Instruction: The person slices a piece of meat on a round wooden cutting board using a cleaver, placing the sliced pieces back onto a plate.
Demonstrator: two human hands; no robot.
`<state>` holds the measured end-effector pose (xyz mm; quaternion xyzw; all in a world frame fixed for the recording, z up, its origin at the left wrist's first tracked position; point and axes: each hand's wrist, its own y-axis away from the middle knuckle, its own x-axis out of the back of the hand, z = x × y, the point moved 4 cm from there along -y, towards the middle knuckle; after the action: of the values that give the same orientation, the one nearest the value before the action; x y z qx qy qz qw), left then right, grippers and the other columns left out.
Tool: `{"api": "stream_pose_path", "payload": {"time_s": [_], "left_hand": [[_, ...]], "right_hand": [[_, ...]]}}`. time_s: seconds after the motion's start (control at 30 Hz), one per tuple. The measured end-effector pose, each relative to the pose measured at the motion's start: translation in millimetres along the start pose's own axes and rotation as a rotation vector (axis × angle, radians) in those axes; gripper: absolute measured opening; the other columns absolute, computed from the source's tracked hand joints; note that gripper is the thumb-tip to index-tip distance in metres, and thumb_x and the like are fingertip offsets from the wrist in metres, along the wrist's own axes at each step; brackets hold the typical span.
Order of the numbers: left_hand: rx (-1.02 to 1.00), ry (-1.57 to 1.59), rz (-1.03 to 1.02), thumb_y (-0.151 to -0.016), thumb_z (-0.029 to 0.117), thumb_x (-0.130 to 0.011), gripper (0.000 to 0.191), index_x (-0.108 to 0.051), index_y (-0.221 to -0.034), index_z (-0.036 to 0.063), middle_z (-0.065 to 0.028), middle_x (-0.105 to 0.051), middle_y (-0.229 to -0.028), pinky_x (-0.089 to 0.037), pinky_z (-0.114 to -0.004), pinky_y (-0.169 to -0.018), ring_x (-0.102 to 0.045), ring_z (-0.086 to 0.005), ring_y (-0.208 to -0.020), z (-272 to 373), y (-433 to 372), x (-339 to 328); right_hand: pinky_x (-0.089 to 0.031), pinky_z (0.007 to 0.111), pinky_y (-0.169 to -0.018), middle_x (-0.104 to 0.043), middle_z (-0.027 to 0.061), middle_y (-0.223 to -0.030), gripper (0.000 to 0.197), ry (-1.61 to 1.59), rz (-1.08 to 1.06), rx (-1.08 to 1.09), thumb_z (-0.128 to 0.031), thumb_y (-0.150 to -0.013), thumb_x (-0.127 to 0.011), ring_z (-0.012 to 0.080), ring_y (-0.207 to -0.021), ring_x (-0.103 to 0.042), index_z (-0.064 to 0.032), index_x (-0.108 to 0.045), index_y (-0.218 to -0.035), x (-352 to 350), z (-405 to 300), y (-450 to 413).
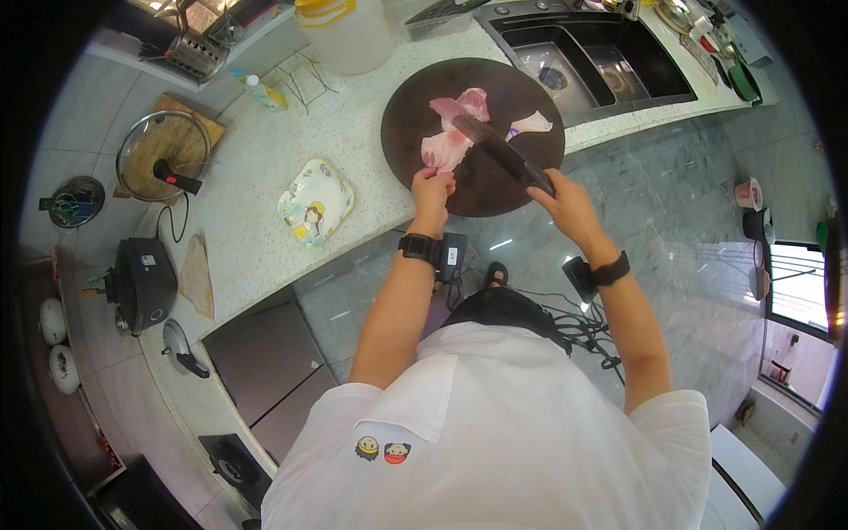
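On a round dark cutting board (477,179) at the counter's edge lies a piece of raw pink meat (445,150). My left hand (432,194) pinches its near end between thumb and fingers. My right hand (564,202) grips the handle of a dark-bladed kitchen knife (493,147). The blade reaches across the board, its tip over the meat. Behind it lies more raw meat (473,104); whether the pieces are joined is partly hidden by the blade. A pale, fatty piece (531,124) with a purple mark sits apart at the board's right.
A patterned plate (317,202) stands left of the board. Beyond are a wire rack (303,83), a yellow-lidded container (348,36) and a bottle (264,91). A double sink (583,63) adjoins the board at the right. Cables (589,331) lie on the floor.
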<state>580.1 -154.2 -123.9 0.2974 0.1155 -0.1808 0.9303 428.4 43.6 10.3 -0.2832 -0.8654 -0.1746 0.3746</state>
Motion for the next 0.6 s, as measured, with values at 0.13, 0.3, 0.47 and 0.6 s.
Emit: {"api": "stream_pose_path", "payload": {"time_s": [0.13, 0.3, 0.47, 0.6], "left_hand": [[0.083, 0.136, -0.069, -0.077, -0.005, -0.068, 0.032, -0.059, -0.107, -0.0020, -0.0094, -0.064, -0.085, -0.053, -0.027, -0.056, -0.063, -0.0177, -0.066, -9, -10, 0], [-0.138, -0.158, 0.091, -0.084, 0.000, -0.063, 0.017, -0.059, -0.100, -0.0041, -0.0110, -0.065, -0.083, -0.053, -0.029, -0.051, -0.064, -0.0195, -0.060, -4, -8, -14], [-0.064, -0.308, 0.227, -0.087, 0.006, -0.063, 0.012, -0.059, -0.094, -0.0034, -0.0125, -0.065, -0.082, -0.055, -0.028, -0.047, -0.067, -0.0202, -0.058, -7, -9, -13], [-0.141, -0.547, 0.166, -0.085, 0.009, -0.066, 0.011, -0.062, -0.089, -0.0010, -0.0123, -0.065, -0.077, -0.052, -0.032, -0.047, -0.067, -0.0221, -0.059, -7, -19, -8]], "right_hand": [[-0.046, 0.038, -0.061, -0.062, 0.0165, -0.074, 0.033, 0.005, -0.011, 0.015, -0.031, -0.088, -0.069, 0.0299, -0.066, -0.062, -0.0042, -0.061, -0.105, -3, -3, -3], [-0.046, 0.038, -0.062, -0.063, 0.0167, -0.076, 0.034, -0.052, -0.012, 0.003, -0.031, -0.087, -0.070, 0.0296, -0.067, -0.062, -0.0040, -0.061, -0.107, -2, -2, -5], [-0.047, 0.037, -0.064, -0.064, 0.0165, -0.077, 0.036, -0.043, 0.031, -0.002, -0.030, -0.086, -0.071, 0.0292, -0.068, -0.062, -0.0023, -0.062, -0.107, 9, 2, -2], [-0.047, 0.037, -0.065, -0.064, 0.0168, -0.077, 0.037, -0.053, 0.047, -0.024, -0.030, -0.086, -0.071, 0.0295, -0.069, -0.062, -0.0011, -0.062, -0.108, 14, 5, 0]]}}
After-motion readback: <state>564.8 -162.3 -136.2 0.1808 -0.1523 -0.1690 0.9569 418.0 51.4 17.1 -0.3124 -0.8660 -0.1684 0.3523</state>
